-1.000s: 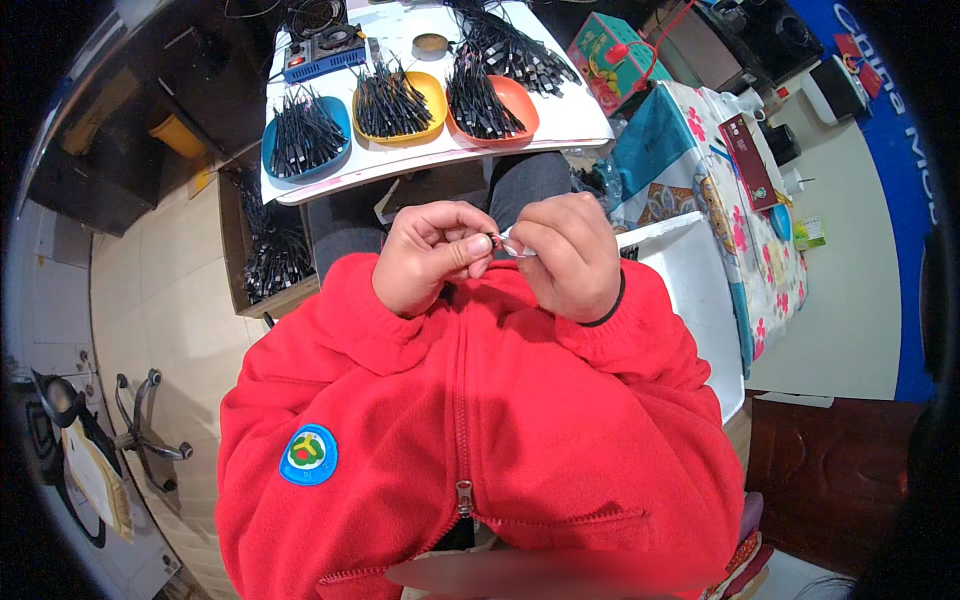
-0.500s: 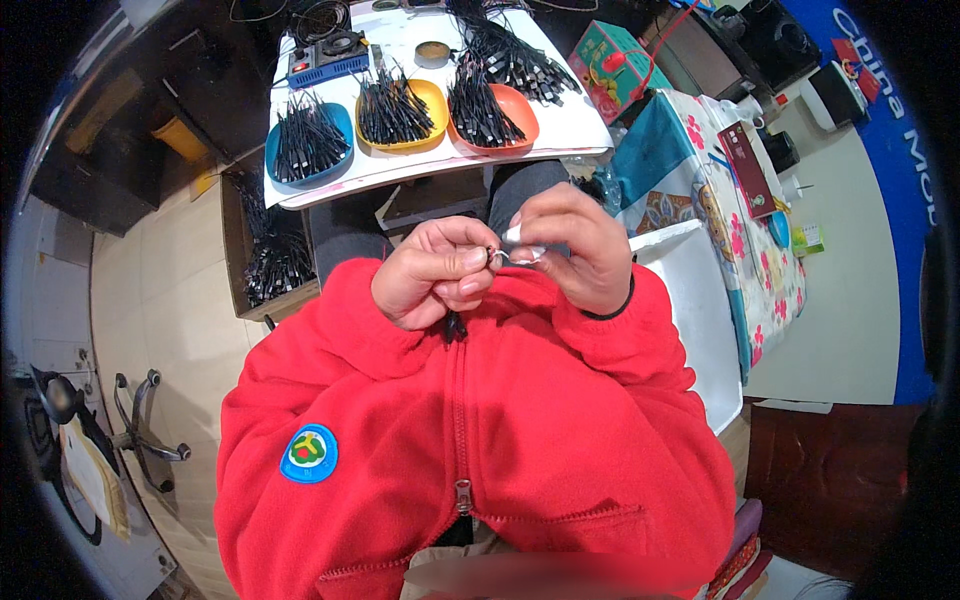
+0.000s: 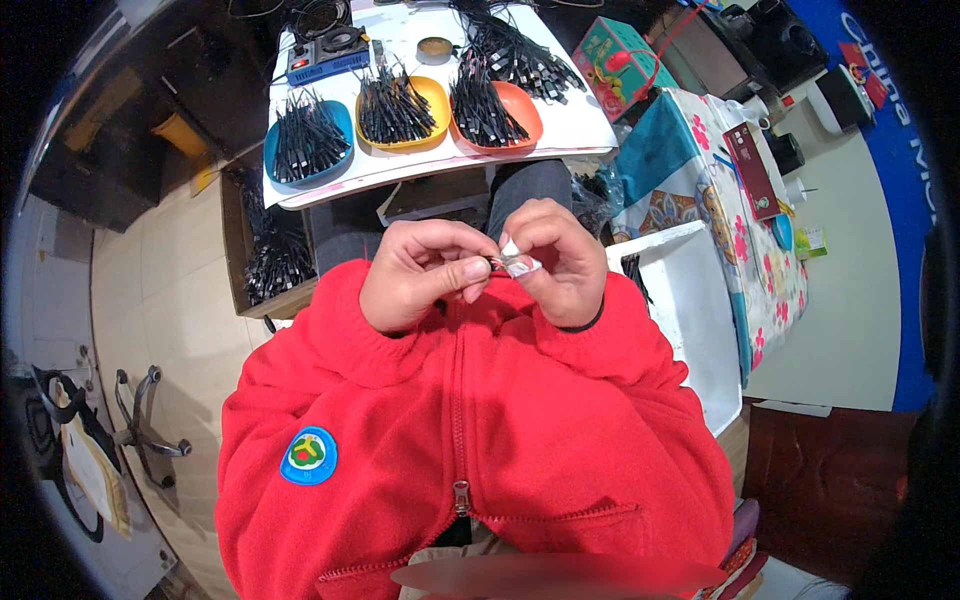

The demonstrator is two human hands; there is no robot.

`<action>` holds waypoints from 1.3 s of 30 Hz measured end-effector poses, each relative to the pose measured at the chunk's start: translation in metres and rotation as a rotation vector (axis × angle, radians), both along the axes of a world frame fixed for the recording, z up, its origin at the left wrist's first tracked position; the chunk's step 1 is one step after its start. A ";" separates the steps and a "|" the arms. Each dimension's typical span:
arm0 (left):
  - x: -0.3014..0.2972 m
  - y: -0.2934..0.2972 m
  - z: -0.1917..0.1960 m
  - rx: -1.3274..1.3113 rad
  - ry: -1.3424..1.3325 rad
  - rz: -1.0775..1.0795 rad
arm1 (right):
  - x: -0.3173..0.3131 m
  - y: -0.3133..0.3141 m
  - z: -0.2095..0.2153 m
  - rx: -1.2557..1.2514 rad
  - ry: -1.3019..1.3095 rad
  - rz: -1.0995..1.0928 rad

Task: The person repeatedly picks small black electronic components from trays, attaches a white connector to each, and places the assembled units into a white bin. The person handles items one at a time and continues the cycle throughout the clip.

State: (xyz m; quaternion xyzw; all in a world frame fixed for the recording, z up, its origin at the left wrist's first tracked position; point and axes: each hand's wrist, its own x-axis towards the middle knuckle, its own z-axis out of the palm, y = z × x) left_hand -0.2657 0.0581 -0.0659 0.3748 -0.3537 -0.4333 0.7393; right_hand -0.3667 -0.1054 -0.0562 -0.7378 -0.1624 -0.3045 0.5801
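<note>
Both hands are raised close to my chest, above a red zip fleece. My left hand (image 3: 425, 272) pinches one end of a small cable piece (image 3: 497, 264) between thumb and fingers. My right hand (image 3: 558, 262) grips its shiny metal connector end (image 3: 520, 265) with the fingertips. The two hands touch at the part. Most of the cable is hidden inside my fingers.
A white table (image 3: 590, 128) ahead carries a blue tray (image 3: 282, 172), a yellow tray (image 3: 436, 98) and an orange tray (image 3: 522, 108), each holding several black cables. More cables fill a cardboard box (image 3: 240, 262) on the floor at left. A white bin (image 3: 690, 310) stands at right.
Both hands have stayed together at my chest, shifting slightly around the small part. The view has moved a little closer to the table.
</note>
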 end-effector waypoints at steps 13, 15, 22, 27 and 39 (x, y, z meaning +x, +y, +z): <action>0.030 -0.014 0.009 0.094 0.023 0.155 | 0.042 -0.019 -0.004 0.038 0.059 -0.003; 0.040 -0.018 0.015 0.150 0.086 0.153 | 0.054 -0.024 -0.013 0.196 0.135 0.105; 0.109 -0.046 0.085 0.268 -0.167 0.336 | 0.119 0.001 -0.062 0.502 0.348 0.688; 0.225 -0.129 0.080 0.355 -0.945 0.589 | 0.150 0.007 -0.093 0.772 0.540 1.197; 0.342 -0.219 -0.045 0.645 -1.583 0.367 | 0.178 -0.014 -0.135 1.166 0.601 1.310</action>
